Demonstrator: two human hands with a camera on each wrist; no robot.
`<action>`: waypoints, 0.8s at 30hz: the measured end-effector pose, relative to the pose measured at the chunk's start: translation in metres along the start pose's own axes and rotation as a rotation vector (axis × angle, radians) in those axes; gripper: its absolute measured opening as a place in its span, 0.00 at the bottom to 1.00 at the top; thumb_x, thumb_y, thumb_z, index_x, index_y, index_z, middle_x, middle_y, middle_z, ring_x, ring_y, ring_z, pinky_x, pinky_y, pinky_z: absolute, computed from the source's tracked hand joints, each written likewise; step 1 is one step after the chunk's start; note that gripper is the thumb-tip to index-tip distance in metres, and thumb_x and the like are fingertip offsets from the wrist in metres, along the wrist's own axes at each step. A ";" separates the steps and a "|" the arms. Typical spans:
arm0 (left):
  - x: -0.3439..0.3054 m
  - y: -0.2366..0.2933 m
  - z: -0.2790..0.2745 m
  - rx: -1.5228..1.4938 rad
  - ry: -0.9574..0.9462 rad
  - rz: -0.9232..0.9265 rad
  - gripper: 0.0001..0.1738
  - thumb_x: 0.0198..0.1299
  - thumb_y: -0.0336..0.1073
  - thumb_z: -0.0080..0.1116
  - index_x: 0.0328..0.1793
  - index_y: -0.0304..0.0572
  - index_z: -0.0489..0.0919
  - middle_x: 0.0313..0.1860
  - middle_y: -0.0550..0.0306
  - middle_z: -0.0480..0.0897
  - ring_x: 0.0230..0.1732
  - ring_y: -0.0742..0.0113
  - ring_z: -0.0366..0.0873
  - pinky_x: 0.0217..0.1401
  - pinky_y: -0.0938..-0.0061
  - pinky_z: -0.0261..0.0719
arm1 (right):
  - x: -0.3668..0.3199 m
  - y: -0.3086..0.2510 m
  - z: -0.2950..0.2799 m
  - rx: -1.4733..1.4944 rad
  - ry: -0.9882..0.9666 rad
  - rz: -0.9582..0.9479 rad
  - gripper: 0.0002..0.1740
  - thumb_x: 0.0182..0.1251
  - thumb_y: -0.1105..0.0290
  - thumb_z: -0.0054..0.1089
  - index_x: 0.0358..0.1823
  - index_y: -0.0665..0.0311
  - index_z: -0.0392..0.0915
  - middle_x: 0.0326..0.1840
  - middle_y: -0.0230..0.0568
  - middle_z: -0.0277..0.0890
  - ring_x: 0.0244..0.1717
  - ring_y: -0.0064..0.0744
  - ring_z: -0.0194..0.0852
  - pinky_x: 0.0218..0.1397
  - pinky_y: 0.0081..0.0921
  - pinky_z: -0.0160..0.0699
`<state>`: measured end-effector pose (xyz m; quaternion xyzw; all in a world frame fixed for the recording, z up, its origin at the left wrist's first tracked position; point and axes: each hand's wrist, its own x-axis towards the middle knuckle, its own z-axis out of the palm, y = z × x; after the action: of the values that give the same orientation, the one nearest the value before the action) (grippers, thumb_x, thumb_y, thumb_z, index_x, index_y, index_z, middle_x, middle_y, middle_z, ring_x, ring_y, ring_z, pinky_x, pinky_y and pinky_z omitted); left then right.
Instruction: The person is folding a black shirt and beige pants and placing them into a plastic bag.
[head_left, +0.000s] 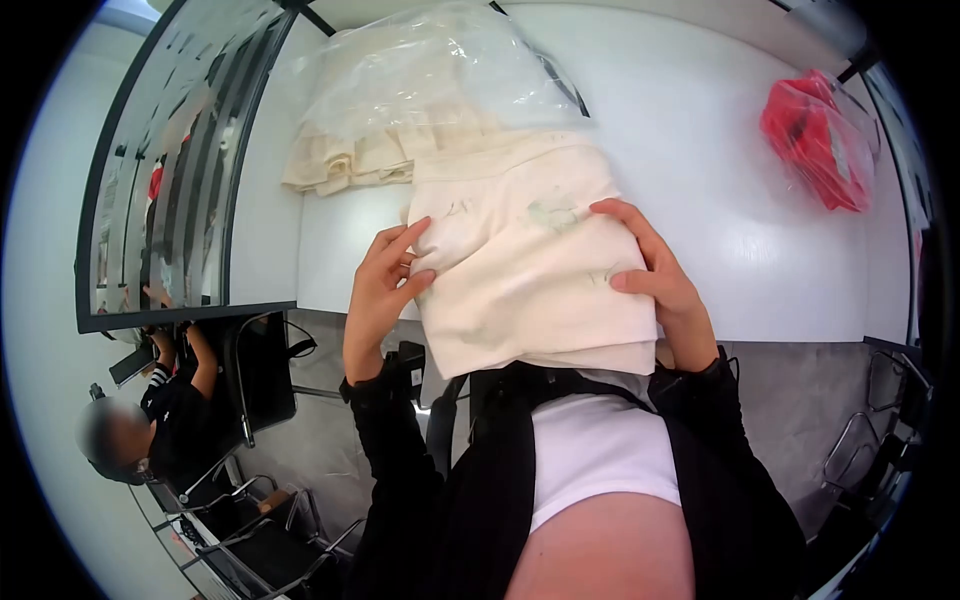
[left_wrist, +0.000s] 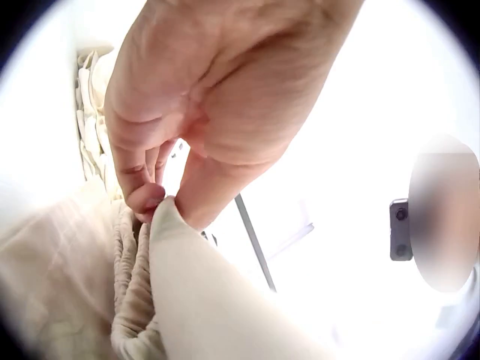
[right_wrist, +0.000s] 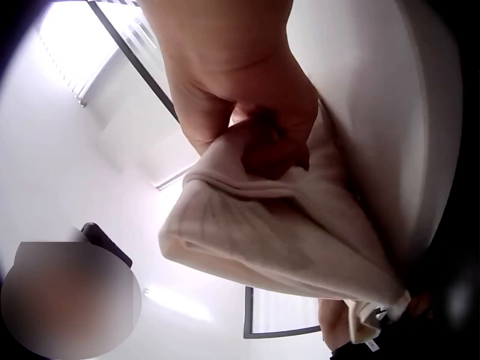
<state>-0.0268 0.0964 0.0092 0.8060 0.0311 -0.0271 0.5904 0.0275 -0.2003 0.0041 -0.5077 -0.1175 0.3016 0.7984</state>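
Note:
A folded cream cloth with faint grey-green marks lies at the table's front edge, its near end reaching past that edge toward the person. My left hand holds its left side. In the left wrist view, the thumb and fingers of the left hand pinch a fold of the cream cloth. On the opposite side, my right hand grips the right edge, thumb on top. The right wrist view has the right hand curled around the layered edge of the cloth, with some fingers hidden in shadow.
Behind the cloth, a stack of cream fabric lies partly under a clear plastic bag. A red item in clear plastic sits at the white table's right. A framed partition borders the left; another person sits beyond.

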 end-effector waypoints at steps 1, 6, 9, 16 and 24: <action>-0.002 0.003 0.003 -0.044 0.005 0.000 0.31 0.45 0.18 0.57 0.60 0.42 0.71 0.50 0.57 0.66 0.35 0.76 0.67 0.38 0.83 0.72 | -0.002 0.000 -0.003 0.027 0.002 -0.014 0.37 0.39 0.73 0.55 0.59 0.62 0.62 0.57 0.39 0.60 0.59 0.30 0.57 0.62 0.22 0.54; -0.011 0.012 0.013 0.004 0.200 -0.034 0.25 0.45 0.20 0.58 0.54 0.31 0.72 0.53 0.56 0.71 0.36 0.76 0.69 0.39 0.84 0.70 | -0.013 -0.003 -0.014 -0.040 0.014 -0.109 0.38 0.37 0.73 0.55 0.59 0.63 0.62 0.57 0.40 0.60 0.59 0.31 0.57 0.62 0.24 0.55; -0.016 0.045 0.014 0.572 0.298 0.202 0.30 0.38 0.31 0.68 0.53 0.39 0.73 0.52 0.50 0.71 0.47 0.61 0.71 0.49 0.72 0.70 | -0.019 -0.008 -0.025 -0.059 -0.007 -0.174 0.36 0.37 0.74 0.54 0.57 0.65 0.64 0.55 0.40 0.62 0.58 0.31 0.58 0.62 0.24 0.55; -0.003 0.095 0.091 0.445 -0.218 0.567 0.54 0.29 0.40 0.74 0.66 0.38 0.57 0.62 0.40 0.61 0.61 0.44 0.61 0.60 0.63 0.63 | -0.038 -0.045 -0.006 -0.204 -0.327 -0.273 0.29 0.37 0.78 0.50 0.49 0.67 0.69 0.50 0.38 0.67 0.55 0.28 0.63 0.59 0.23 0.57; -0.014 0.074 0.131 -0.035 -0.342 0.138 0.53 0.29 0.42 0.75 0.64 0.37 0.58 0.52 0.46 0.73 0.55 0.58 0.70 0.57 0.69 0.65 | -0.044 -0.079 -0.002 -0.197 -0.179 -0.211 0.31 0.43 0.75 0.55 0.55 0.65 0.63 0.44 0.44 0.72 0.42 0.24 0.71 0.45 0.16 0.67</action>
<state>-0.0361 -0.0513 0.0406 0.7794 -0.1246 -0.1227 0.6017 0.0226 -0.2522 0.0774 -0.5395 -0.2699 0.2472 0.7583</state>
